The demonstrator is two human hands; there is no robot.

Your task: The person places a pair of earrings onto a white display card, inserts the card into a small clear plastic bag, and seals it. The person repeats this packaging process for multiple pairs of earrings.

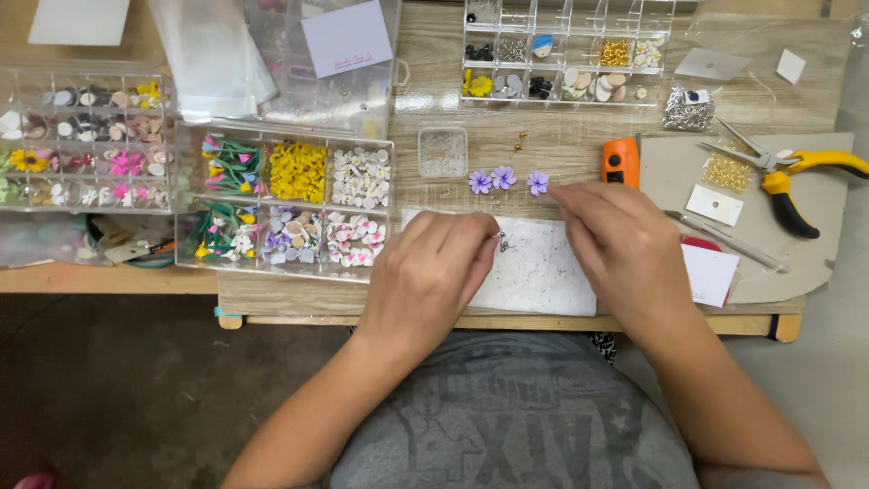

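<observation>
Meanwhile, a person's left hand (425, 272) pinches a small metal earring hook (502, 242) over a white mat (543, 272); the right hand (615, 240), fingertips closed, touches a purple flower (538, 182). Judged loosely pinched, the hook could drop.
</observation>
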